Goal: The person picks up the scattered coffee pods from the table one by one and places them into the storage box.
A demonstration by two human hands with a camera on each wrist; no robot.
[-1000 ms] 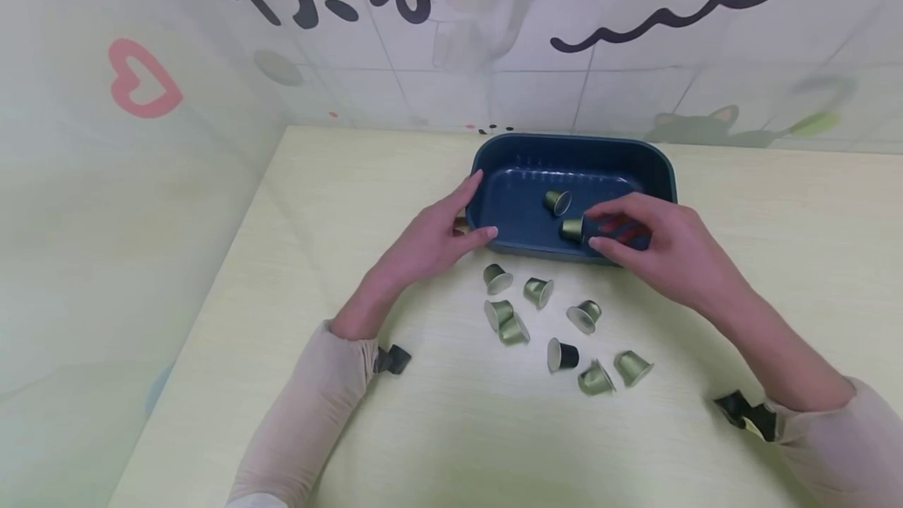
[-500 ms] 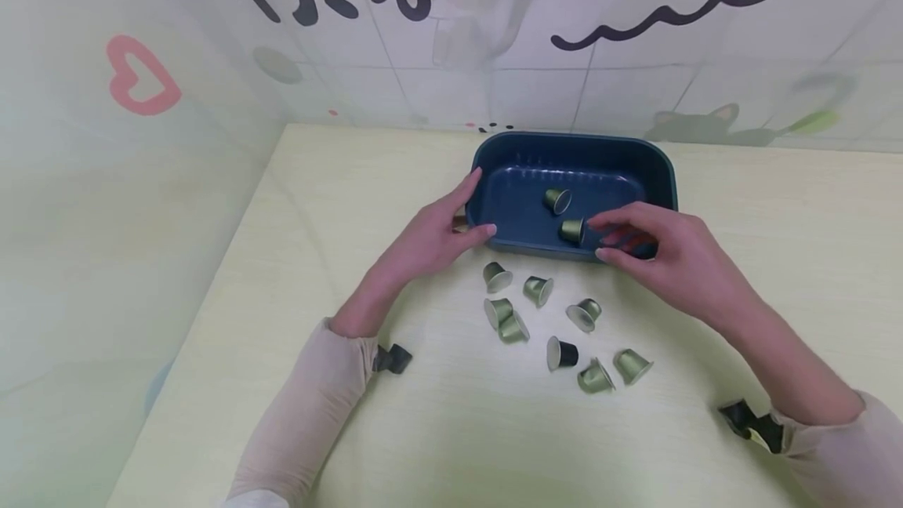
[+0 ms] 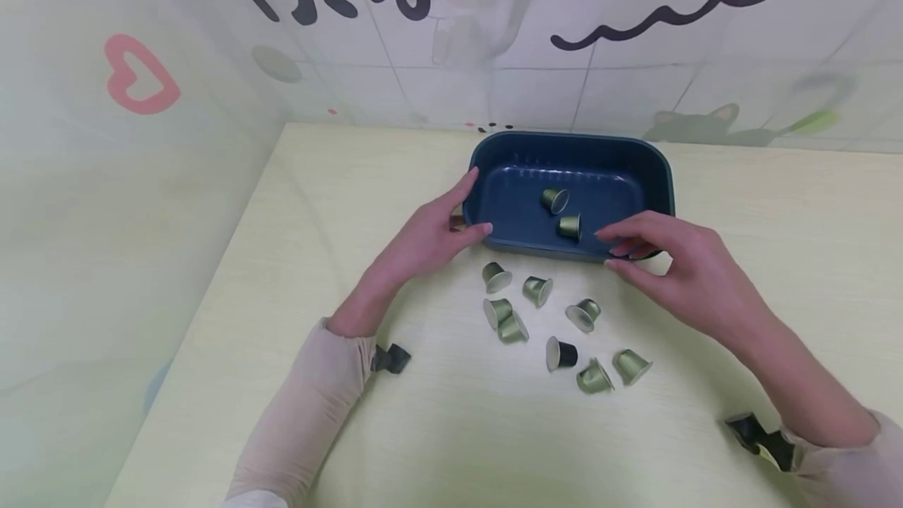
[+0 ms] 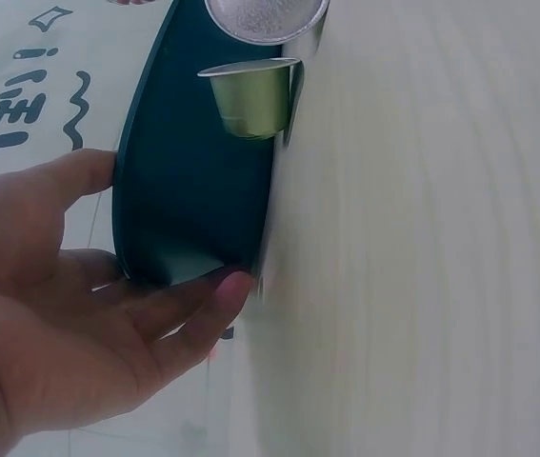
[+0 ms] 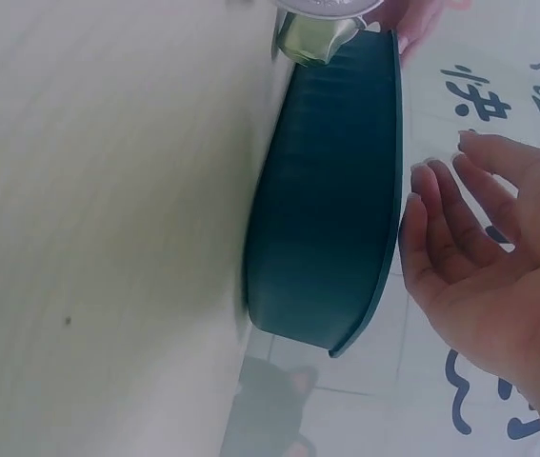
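Note:
A dark blue rectangular tray (image 3: 600, 235) stands against the back wall. My left hand (image 3: 426, 243) holds its left end, fingers round the side and thumb at the front corner. In the left wrist view, this hand (image 4: 89, 305) spans the tray's end wall. Two green coffee capsules lie inside, one farther back (image 3: 554, 201) and one nearer the front (image 3: 568, 227). Above the tray's front right edge, my right hand (image 3: 677, 265) has loosely bent fingers and holds nothing. The right wrist view shows this hand (image 5: 498, 248) with thumb and fingers apart, beside the tray's rim (image 5: 398, 190).
Several used-looking green capsules (image 3: 538, 291) lie scattered on the pale table (image 3: 451, 429) in front of the tray. A black capsule (image 3: 562, 353) is among them, on its side. The patterned wall (image 3: 423, 92) rises directly behind the tray.
A second ago my right hand held a dark, red-striped thing near the front capsule, details unclear. Now it has drawn back right, fingers free; both tray capsules stay put. My left hand barely moves.

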